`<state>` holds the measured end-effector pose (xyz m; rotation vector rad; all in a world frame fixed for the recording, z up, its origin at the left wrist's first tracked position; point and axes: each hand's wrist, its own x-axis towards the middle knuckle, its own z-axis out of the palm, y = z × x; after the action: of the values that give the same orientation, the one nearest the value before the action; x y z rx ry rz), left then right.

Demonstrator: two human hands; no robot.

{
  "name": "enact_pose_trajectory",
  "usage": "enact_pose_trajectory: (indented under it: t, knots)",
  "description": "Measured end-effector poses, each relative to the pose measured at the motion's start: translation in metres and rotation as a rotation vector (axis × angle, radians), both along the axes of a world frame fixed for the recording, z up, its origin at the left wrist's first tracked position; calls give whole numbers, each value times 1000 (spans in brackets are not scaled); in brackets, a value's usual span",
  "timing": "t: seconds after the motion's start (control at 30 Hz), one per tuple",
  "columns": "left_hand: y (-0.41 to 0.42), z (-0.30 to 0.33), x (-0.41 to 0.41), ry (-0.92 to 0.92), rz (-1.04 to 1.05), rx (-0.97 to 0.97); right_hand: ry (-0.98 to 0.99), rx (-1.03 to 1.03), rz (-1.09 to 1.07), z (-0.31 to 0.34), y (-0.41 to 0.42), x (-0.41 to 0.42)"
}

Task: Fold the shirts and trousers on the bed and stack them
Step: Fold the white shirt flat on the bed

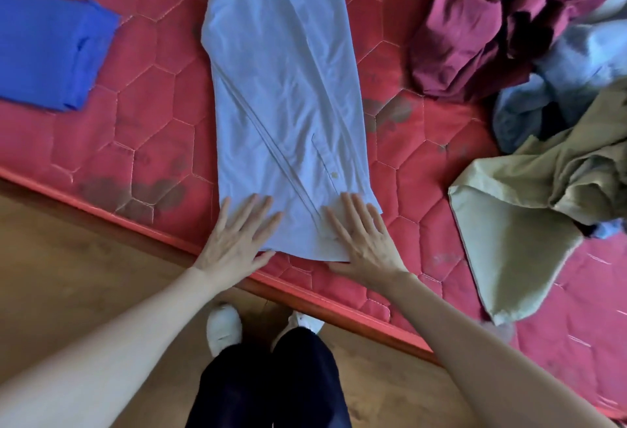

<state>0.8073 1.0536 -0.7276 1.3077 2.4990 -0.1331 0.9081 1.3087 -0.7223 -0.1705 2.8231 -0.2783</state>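
Observation:
A pale blue shirt [281,88] lies folded into a long narrow strip on the red quilted mattress [142,115], running away from me. My left hand [237,241] lies flat with spread fingers on the near left corner of its hem. My right hand [363,237] lies flat on the near right corner, beside a buttoned cuff. A folded bright blue garment [51,51] sits at the far left. At the right lies a loose heap: a maroon garment [492,20], a light blue one [559,88] and an olive one [529,210].
The mattress edge [305,295] runs diagonally in front of me over a wooden floor [84,258]. My white shoes [224,326] and dark trouser legs stand right against it. Dark stains mark the mattress near the shirt.

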Motion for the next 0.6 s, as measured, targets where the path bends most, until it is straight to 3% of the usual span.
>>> enact_pose_trajectory:
  t: [0.17, 0.37, 0.5, 0.6]
  knots:
    - [-1, 2, -2, 72, -31, 122, 38, 80, 151, -1, -1, -3]
    - [3, 6, -6, 147, -9, 245, 136, 239, 156, 1, -7, -9]
    - [0, 17, -9, 100, 26, 294, 344, 94, 109, 5, 6, -15]
    - [0, 34, -10, 77, 47, 407, 390, -11, 52, 20, 10, -24]
